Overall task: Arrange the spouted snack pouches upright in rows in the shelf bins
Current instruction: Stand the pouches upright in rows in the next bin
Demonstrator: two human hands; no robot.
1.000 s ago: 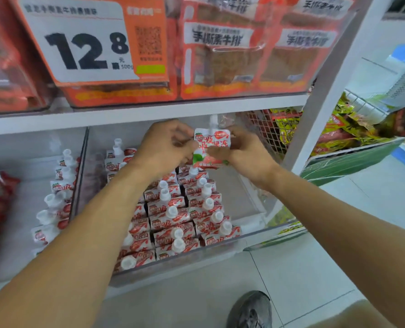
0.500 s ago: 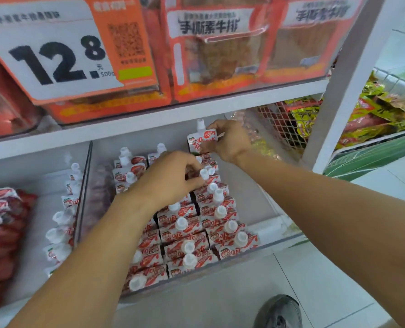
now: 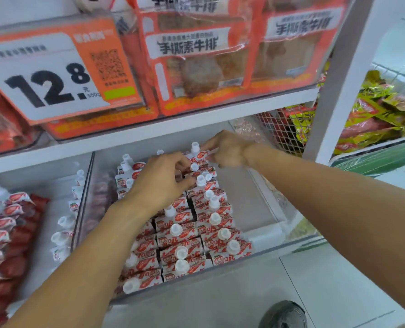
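Right hand (image 3: 229, 151) pinches the spouted pouch (image 3: 200, 156); seat it upright at the bin's (image 3: 256, 252) rear while the curled left hand (image 3: 163, 181) steadies the standing rows (image 3: 196, 233).

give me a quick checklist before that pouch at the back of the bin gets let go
1. Right hand pinches the red and white spouted pouch at its top edge: ok.
2. That pouch stands upright, white cap up: ok.
3. It sits at the back end of the right-hand row in the clear plastic shelf bin: ok.
4. Left hand rests on the neighbouring pouches of the middle row, fingers curled over the caps: ok.
5. Whether the pouch's base touches the bin floor: cannot tell, hidden by the pouches in front.
6. Bare strip of bin floor along the right wall, no row there yet: not ok.
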